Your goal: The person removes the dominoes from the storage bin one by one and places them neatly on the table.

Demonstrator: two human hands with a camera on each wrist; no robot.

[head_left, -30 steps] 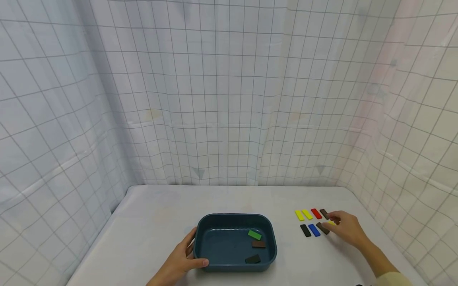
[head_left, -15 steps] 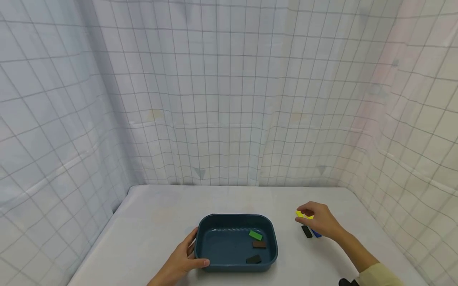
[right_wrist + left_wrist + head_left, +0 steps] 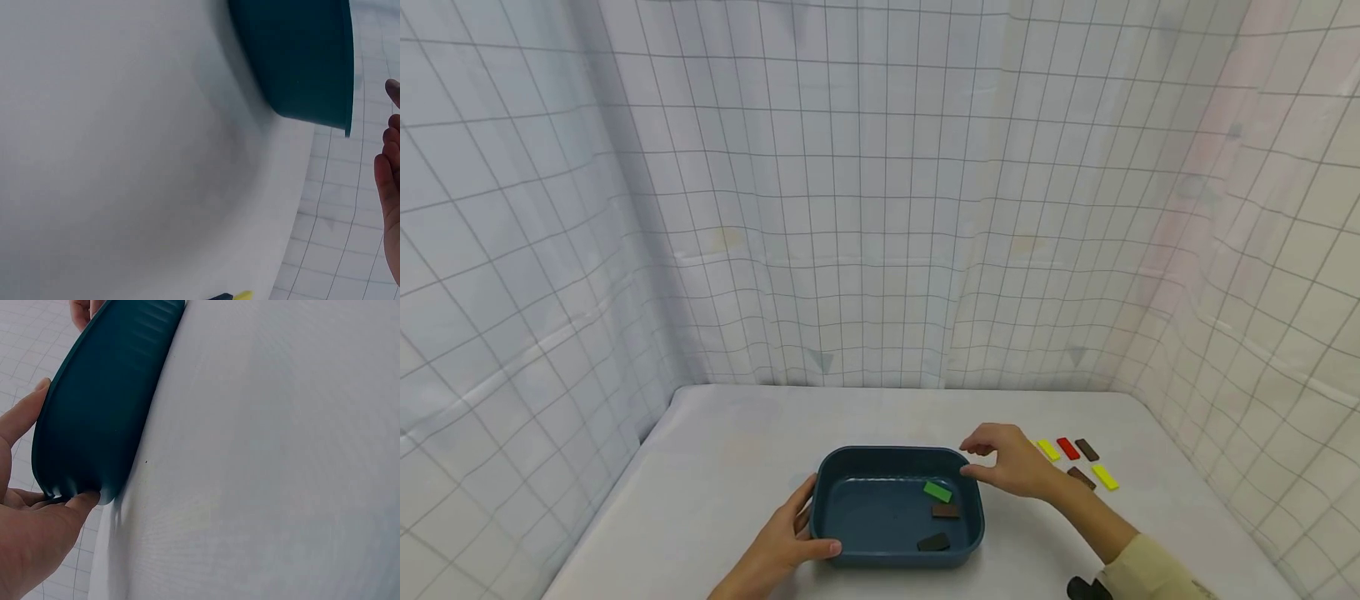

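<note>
A dark teal plastic bin (image 3: 887, 560) stands on the white table with a green block (image 3: 937, 492), a brown block (image 3: 945, 511) and a dark block (image 3: 933, 542) inside, towards its right side. My left hand (image 3: 778, 537) grips its left end, thumb on the front and fingers along the side; the left wrist view shows the fingers against the bin wall (image 3: 106, 406). Over the bin's back right rim hovers my right hand (image 3: 1011, 462), fingers bent and thumb facing them. Whether something small sits between its fingertips cannot be made out.
Right of the bin lie flat blocks: yellow (image 3: 1048, 450), red (image 3: 1067, 448), brown (image 3: 1086, 450), another brown (image 3: 1081, 477) and another yellow (image 3: 1105, 477). My right hand and forearm cover others. Grid-patterned white curtains (image 3: 880, 250) enclose the table's back and sides.
My right hand has moved left from the right end of the block rows, over the blocks, to the bin's right rim. The left hand keeps its grip on the bin.
</note>
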